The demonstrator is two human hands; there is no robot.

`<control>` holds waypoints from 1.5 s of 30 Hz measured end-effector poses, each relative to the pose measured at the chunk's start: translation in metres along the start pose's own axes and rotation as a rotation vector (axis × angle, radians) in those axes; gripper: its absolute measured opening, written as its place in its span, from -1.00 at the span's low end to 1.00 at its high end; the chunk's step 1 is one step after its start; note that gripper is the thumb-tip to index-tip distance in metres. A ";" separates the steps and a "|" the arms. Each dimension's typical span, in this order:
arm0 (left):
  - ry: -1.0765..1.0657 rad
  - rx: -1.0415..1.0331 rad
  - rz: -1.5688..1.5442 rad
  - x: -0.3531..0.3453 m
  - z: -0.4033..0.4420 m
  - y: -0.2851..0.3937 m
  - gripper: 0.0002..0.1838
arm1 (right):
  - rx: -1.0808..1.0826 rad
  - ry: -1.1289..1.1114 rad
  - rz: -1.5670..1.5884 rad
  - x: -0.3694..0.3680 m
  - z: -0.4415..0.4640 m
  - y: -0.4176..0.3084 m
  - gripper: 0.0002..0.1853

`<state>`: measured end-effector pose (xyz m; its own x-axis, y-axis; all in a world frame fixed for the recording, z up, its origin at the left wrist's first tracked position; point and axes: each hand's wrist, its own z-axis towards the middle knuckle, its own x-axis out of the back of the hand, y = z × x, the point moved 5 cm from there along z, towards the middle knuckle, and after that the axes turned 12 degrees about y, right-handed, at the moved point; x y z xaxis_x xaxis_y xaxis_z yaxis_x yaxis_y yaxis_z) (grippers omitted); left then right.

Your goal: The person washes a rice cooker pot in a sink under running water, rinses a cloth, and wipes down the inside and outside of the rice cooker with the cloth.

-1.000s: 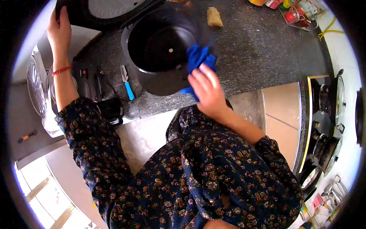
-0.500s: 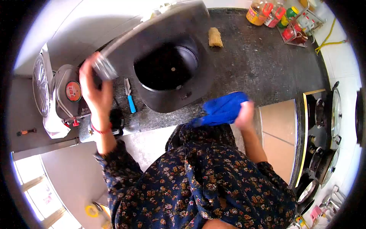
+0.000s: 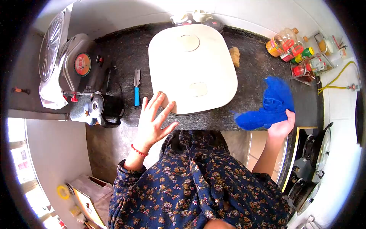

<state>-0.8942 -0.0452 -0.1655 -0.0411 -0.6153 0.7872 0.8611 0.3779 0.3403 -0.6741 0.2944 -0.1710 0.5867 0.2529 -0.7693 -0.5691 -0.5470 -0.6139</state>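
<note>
A white-topped rice cooker [image 3: 192, 70] stands on the dark counter with its lid down. My left hand [image 3: 151, 124] is open, its fingers spread at the lid's lower left corner; fingertips overlap the edge, though firm contact is hard to judge. Out to the right, my right hand [image 3: 281, 124] grips a blue cloth [image 3: 276, 101], which hangs folded above the counter's front edge. A peeler-like tool with a blue handle [image 3: 137, 95] lies left of the cooker. To the cooker's right is a tan sponge-like piece [image 3: 235, 57].
At left are a dark appliance with a round label [image 3: 83, 64] and a black-handled jug [image 3: 103, 108]. Bottles [image 3: 280, 42] and a wire rack [image 3: 307, 68] occupy the back right. Pot lids [image 3: 324, 149] line the right side. Small pots [image 3: 201, 16] stand behind the cooker.
The cooker's lid has gone from raised to down, hiding the dark interior. My left hand moved right and toward me, without the blurred shiny item. My right hand carried the cloth rightward.
</note>
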 end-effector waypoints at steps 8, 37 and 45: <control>0.025 0.014 0.042 0.002 -0.001 0.015 -0.40 | -0.056 -0.217 -0.049 -0.067 0.016 -0.002 -0.34; 0.370 0.420 -0.286 0.004 0.004 0.009 -0.29 | 1.098 -1.211 -1.918 -0.254 0.109 0.225 -0.38; 0.361 0.388 -0.288 -0.001 0.024 0.011 -0.29 | 1.009 -0.983 -2.032 -0.178 0.116 0.124 -0.40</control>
<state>-0.8969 -0.0244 -0.1500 -0.0119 -0.9007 0.4344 0.5900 0.3444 0.7303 -0.9158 0.2739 -0.1302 0.3716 0.0327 0.9278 -0.0665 0.9977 -0.0085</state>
